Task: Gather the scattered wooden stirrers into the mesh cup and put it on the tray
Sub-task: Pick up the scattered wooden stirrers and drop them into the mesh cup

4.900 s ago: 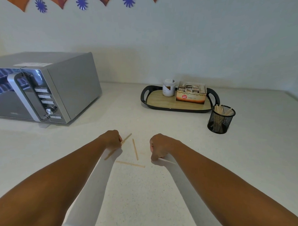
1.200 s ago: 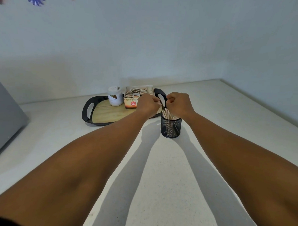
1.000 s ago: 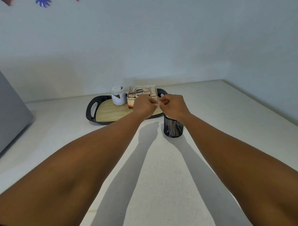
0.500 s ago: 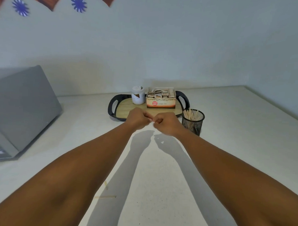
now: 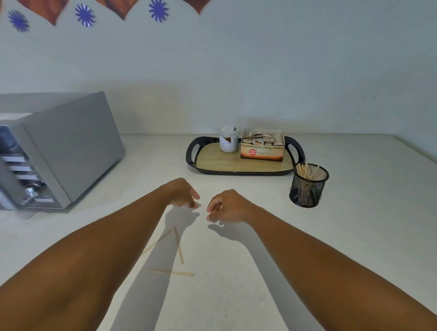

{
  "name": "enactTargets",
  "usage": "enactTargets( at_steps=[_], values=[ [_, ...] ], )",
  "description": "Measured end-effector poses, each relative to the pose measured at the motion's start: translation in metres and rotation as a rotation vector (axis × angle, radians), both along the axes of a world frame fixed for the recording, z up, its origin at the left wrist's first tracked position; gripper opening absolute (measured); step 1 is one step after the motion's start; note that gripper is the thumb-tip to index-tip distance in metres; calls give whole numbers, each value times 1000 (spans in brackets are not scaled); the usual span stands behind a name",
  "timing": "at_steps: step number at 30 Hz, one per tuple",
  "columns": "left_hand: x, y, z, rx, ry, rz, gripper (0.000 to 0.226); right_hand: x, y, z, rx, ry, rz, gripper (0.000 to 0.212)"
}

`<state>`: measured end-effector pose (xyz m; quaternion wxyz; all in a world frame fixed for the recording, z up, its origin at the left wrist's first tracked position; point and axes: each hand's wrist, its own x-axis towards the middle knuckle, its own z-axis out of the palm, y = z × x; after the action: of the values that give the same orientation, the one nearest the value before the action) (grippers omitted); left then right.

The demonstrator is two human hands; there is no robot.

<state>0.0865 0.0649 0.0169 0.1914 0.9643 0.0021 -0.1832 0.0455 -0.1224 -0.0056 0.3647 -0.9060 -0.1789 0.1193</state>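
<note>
A pale speckled counter (image 5: 232,302) runs to a plain wall, a grey microwave (image 5: 52,149) at its left and a black-rimmed, wood-floored tray (image 5: 237,166) at the back; the black wire-mesh cup (image 5: 309,185) stands just off the tray's right corner with stirrers upright inside. Three thin flat wooden stirrers (image 5: 179,248) lie loose on the counter, below the left hand (image 5: 181,195) and right hand (image 5: 227,206); both hover with fingers loosely curled, holding nothing. The sticks look light, stiff and snappable; likely best pinched at one end, the cup gripped round its wall.
</note>
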Motion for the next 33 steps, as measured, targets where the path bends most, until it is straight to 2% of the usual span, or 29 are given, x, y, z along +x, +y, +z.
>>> enactTargets(
  at_steps=[8,10,14,16,19,23,27,33],
  values=[
    [-25,49,-15,58,140,85,43,-7,41,-13,-72,111,131,38],
    [-28,58,-21,69,208,102,48,-12,49,-13,-131,152,176,55],
    [-34,70,-25,72,267,121,52,-25,60,-14,-294,189,245,108],
    [-35,74,-27,99,254,106,51,-29,65,-14,-352,167,269,119],
    [-35,78,-30,77,206,118,43,-31,68,-14,-387,139,293,123],
    [-36,78,-30,5,157,163,27,-35,68,-13,-406,108,307,120],
    [-37,75,-30,14,143,174,19,-40,71,-13,-439,69,322,113],
    [-36,75,-32,15,153,188,18,-51,81,-16,-385,68,296,109]
  ],
)
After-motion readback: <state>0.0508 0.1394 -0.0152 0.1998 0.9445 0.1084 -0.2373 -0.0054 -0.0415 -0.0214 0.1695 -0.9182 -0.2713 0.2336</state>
